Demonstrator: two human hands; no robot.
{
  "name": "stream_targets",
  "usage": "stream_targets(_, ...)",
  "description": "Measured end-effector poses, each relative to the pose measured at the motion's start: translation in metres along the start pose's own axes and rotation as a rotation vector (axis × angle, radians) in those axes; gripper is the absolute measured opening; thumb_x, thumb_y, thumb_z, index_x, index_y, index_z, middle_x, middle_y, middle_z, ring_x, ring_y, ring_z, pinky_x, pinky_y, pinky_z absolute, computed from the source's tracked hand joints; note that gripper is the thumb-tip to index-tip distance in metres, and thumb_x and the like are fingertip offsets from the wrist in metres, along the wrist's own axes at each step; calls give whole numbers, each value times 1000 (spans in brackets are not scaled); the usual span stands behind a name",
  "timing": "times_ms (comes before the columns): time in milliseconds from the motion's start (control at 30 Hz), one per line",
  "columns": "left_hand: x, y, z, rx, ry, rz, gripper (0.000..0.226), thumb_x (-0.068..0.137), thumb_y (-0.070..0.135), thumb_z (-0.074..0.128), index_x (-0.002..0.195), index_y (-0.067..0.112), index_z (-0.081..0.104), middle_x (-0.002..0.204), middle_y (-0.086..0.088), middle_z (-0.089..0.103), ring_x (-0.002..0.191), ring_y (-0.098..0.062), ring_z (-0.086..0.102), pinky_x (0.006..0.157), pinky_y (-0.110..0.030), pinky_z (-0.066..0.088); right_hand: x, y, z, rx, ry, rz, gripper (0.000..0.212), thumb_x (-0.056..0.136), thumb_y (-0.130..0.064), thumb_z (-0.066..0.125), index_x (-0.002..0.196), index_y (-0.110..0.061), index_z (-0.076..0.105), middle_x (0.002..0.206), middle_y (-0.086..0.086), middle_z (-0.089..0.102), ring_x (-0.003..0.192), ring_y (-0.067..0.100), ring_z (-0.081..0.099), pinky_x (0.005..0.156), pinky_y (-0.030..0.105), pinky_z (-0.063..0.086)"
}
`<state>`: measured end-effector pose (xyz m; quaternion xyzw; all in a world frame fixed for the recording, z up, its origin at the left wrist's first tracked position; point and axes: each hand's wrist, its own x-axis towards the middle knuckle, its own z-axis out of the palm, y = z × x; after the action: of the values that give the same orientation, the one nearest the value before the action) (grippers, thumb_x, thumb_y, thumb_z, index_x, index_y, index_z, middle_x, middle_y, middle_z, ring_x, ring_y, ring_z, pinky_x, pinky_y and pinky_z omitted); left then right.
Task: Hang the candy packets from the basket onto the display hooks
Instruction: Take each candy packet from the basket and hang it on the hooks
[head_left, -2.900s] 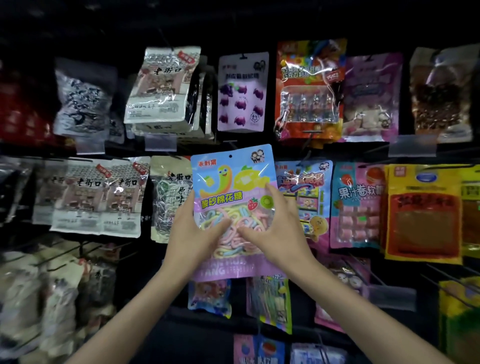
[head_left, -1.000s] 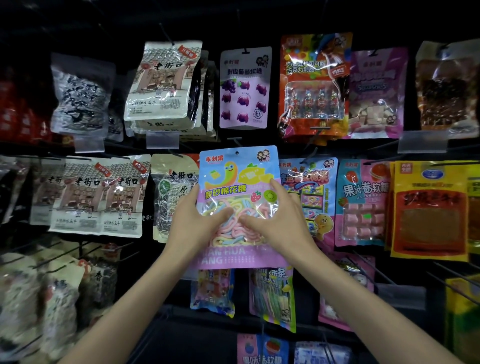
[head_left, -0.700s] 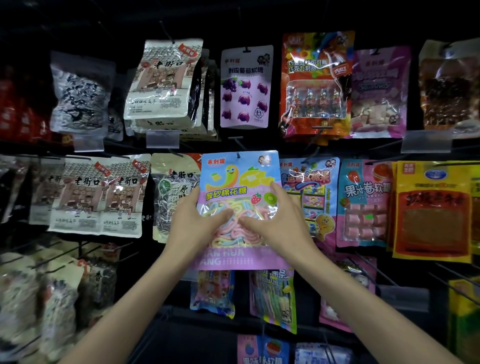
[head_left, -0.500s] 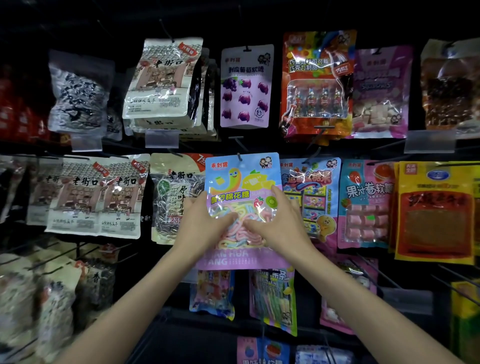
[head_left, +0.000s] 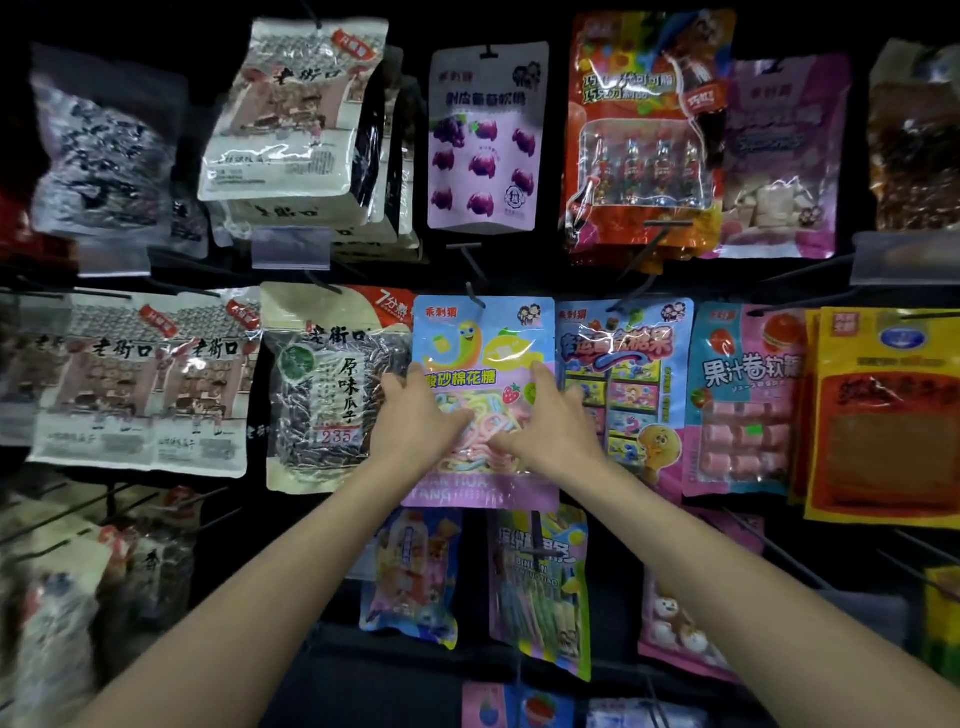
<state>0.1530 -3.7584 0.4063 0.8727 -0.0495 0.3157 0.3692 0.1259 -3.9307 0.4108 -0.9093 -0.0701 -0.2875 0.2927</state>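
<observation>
A pastel blue and pink candy packet (head_left: 483, 332) with rainbow strips behind a clear window is pressed up against the display, middle row. A black display hook (head_left: 474, 293) meets its top edge at the hang hole. My left hand (head_left: 415, 421) grips the packet's left side, fingers at the edge and thumb across the front. My right hand (head_left: 545, 426) grips the right side, with its index finger lying up the front. The lower half of the packet is partly hidden by both hands. The basket is out of view.
A sunflower seed bag (head_left: 322, 395) hangs directly left of the packet and a blue candy packet (head_left: 623, 374) directly right. A purple grape gummy packet (head_left: 485, 140) hangs above. More packets (head_left: 540, 587) hang below. Bare hooks (head_left: 769, 545) stick out at lower right.
Both hands have carried the packet up and further in toward the display. Its top edge now sits at the hook, level with the neighbouring packets. The grip is the same.
</observation>
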Motion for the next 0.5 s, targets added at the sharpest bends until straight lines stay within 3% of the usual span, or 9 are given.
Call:
stream_targets(100, 11, -5, 13, 21, 3, 26, 89, 87, 47, 78, 156, 21, 29, 141, -15, 35, 108, -39, 63, 98, -51, 55, 13, 9, 9, -88, 32, -28, 115, 82, -35, 87, 165, -31, 7, 153, 20, 21, 94, 31, 61, 81, 34, 47)
stream_targets(200, 19, -9, 25, 75, 30, 57, 97, 89, 48, 76, 163, 29, 16, 143, -15, 32, 103, -39, 65, 92, -49, 57, 26, 17, 18, -151, 43, -29, 121, 79, -39, 89, 166, -32, 5, 157, 21, 14, 100, 34, 64, 87, 37, 51)
stream_targets(367, 36, -15, 43, 157, 2, 63, 120, 83, 54, 80, 165, 33, -5, 144, -15, 29, 102, -38, 65, 86, -46, 60, 46, 27, 31, -206, 65, -24, 121, 81, -38, 88, 166, -32, 2, 148, 21, 25, 101, 34, 63, 84, 38, 54)
stream_targets(500, 50, -15, 51, 206, -15, 45, 120, 84, 55, 80, 165, 33, -6, 153, -19, 24, 115, -40, 62, 90, -44, 57, 59, 30, 38, -238, 73, -18, 123, 81, -37, 89, 166, -30, 0, 150, 23, 24, 105, 35, 63, 84, 38, 54)
